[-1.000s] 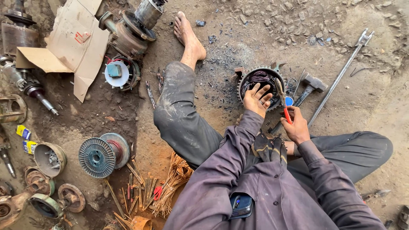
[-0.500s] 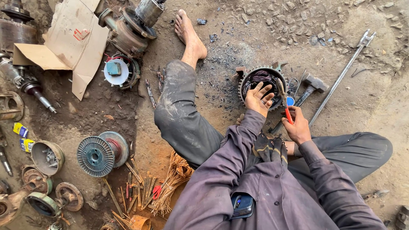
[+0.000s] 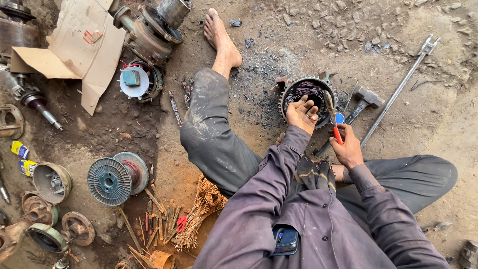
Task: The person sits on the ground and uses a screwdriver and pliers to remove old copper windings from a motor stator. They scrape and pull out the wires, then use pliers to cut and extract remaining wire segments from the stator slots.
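**Q:** On the bare dirt ground, head view: what occupies the person's hands?

**A:** Left hand point(image 3: 302, 113) rests palm-down on the near rim of a round toothed stator ring point(image 3: 289, 92) standing on the soil, fingers curled over the edge into the dark copper windings point(image 3: 307, 89) inside; the hand lies on the ring rather than closing around it. Right hand point(image 3: 347, 147) is closed around the red handle of a slim tool point(image 3: 333, 117), whose pale shaft slants up over the ring's right side.

**Q:** Where does the ring sit relative to the body?

**A:** Between the spread legs, just ahead of the lap, on a patch of blackened soil. The person's bare foot point(image 3: 220, 37) extends up and to the left of it.

**Q:** What lies close by on the right?

**A:** Hammer point(image 3: 365, 99), head up, just right of the ring; beyond it a long metal bar point(image 3: 398, 92) lies diagonally.

**Q:** And on the left?

**A:** Bundle of copper wire strands point(image 3: 203, 204) beside the left thigh; a grey finned spool point(image 3: 110, 180) further left; torn cardboard point(image 3: 74, 45) at upper left, with a motor housing point(image 3: 149, 35) next to it. Rusty round parts point(image 3: 50, 182) line the left edge.

**Q:** Anything on the person?

**A:** Dark phone point(image 3: 285, 239) in the chest pocket.
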